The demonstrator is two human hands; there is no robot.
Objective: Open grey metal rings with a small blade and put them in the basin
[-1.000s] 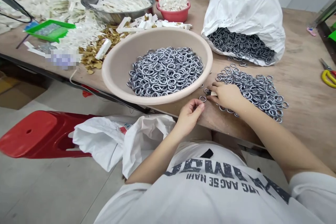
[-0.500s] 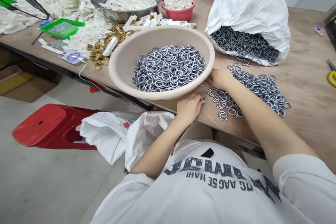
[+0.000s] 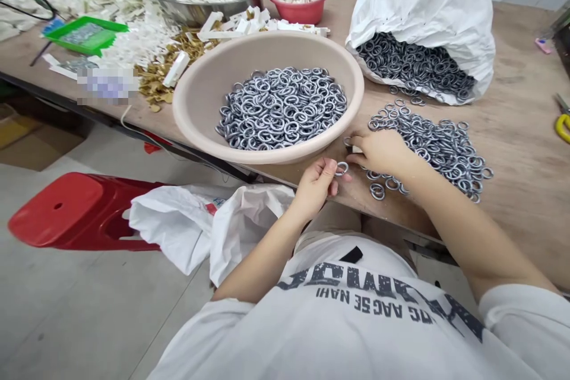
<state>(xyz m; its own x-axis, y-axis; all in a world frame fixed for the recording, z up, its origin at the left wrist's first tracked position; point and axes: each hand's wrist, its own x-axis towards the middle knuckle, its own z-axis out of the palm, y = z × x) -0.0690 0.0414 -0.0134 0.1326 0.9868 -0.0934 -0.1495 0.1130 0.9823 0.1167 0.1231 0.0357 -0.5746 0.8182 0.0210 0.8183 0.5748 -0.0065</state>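
My left hand pinches a metal ring; my right hand grips a small white piece beside the loose ring pile.

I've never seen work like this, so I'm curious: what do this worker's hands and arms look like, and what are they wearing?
The left hand and right hand are bare, without gloves. The white short-sleeved T-shirt has dark, distressed block lettering across the chest, with a smaller line of text beneath it.
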